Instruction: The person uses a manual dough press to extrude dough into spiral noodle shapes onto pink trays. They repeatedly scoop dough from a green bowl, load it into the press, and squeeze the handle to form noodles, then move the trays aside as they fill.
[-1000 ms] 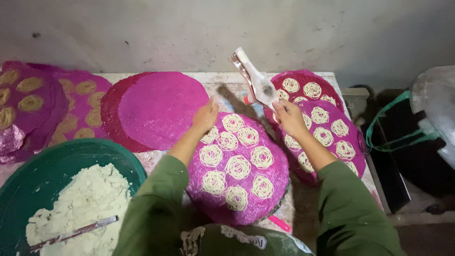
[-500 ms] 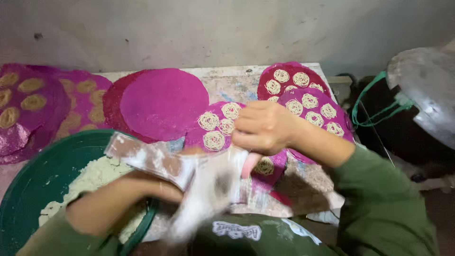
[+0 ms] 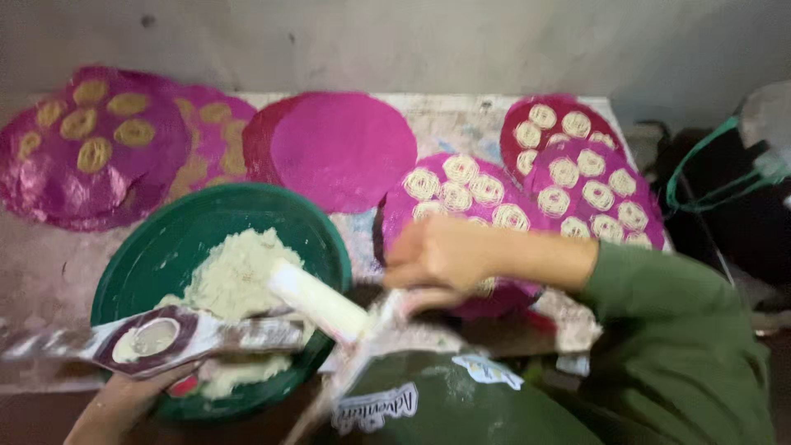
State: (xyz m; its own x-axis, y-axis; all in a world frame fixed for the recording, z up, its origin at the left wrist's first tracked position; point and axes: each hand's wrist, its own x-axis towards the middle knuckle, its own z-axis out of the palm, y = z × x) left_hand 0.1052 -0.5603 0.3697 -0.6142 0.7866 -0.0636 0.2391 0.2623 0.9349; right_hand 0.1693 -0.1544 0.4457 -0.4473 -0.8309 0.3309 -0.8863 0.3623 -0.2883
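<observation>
While the left hand (image 3: pixel 124 400) grips a press (image 3: pixel 165 336) over the bowl's rim (image 3: pixel 325 235), the right hand (image 3: pixel 441 255) clasps its handle (image 3: pixel 317 301).

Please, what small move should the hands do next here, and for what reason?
Probably the left hand should steady the open press over the green bowl, so the right hand can scoop dough into its round cup. The cup faces up beside the dough heap, and the press looks open.
</observation>
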